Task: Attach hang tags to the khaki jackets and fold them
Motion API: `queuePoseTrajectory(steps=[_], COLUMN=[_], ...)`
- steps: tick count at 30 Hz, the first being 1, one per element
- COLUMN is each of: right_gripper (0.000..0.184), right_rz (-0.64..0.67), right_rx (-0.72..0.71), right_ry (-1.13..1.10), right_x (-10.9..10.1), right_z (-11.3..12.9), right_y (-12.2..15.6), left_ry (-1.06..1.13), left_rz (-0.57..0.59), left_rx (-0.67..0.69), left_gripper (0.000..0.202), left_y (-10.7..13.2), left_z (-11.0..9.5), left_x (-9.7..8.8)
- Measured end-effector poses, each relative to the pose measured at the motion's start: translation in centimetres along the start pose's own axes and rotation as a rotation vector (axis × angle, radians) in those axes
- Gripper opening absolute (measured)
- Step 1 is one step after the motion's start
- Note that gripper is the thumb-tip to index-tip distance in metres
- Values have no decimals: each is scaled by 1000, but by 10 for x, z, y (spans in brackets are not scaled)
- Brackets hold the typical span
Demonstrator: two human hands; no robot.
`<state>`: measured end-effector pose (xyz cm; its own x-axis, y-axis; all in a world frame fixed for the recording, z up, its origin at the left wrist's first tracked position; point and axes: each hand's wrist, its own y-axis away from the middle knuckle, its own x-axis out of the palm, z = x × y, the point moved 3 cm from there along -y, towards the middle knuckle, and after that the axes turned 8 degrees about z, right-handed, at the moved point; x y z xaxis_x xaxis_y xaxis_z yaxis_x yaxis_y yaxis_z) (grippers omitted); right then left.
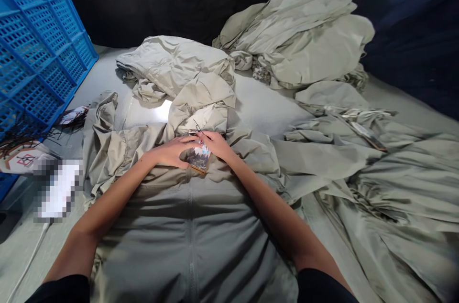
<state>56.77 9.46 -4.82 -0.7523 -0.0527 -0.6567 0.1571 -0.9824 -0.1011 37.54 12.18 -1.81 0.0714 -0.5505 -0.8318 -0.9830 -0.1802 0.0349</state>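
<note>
A grey-green zip-front jacket (158, 217) lies spread out in front of me, its zipper running down the middle. On its collar area rests a printed hang tag (198, 160) with a dark picture and an orange-brown lower edge. My left hand (174, 152) curves round the tag's left side, fingertips at its upper part and thumb by its lower left edge. From the other side, my right hand (216, 144) pinches at the tag's top. A thin black tag string (196, 125) sticks up there between the fingertips. The fingertips partly cover the tag's upper end.
A blue plastic crate (43, 40) stands at the left. Hexagonal tags with black strings (27, 157) and a blurred-out phone-like object (59, 190) on a white cable lie near it. Crumpled garments (297, 40) are piled at the back; more fabric (405, 188) spreads right, with another tag (367, 135).
</note>
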Motion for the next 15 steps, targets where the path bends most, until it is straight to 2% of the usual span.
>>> queuePoseTrajectory(steps=[3,5,7,11,15], right_gripper=[49,45,42,37,35], right_rz=[18,34,25,-44,-50], right_rx=[14,31,76,192,236], right_ry=[-31,-121,-234,-418,-475], right_x=[-2,-3,-4,-5,-6], right_z=[-1,-3,-8,-17,-14], right_y=[0,-1,-2,-2,0], left_ry=[69,158,270,462,564], left_rz=[-36,-108,-241,-514,-616], left_rx=[37,37,-26,-270,-282], left_gripper=[59,46,50,70,70], left_y=[-2,-4,-7,-11,-12], left_z=[1,4,11,27,31], left_x=[1,2,4,10,10])
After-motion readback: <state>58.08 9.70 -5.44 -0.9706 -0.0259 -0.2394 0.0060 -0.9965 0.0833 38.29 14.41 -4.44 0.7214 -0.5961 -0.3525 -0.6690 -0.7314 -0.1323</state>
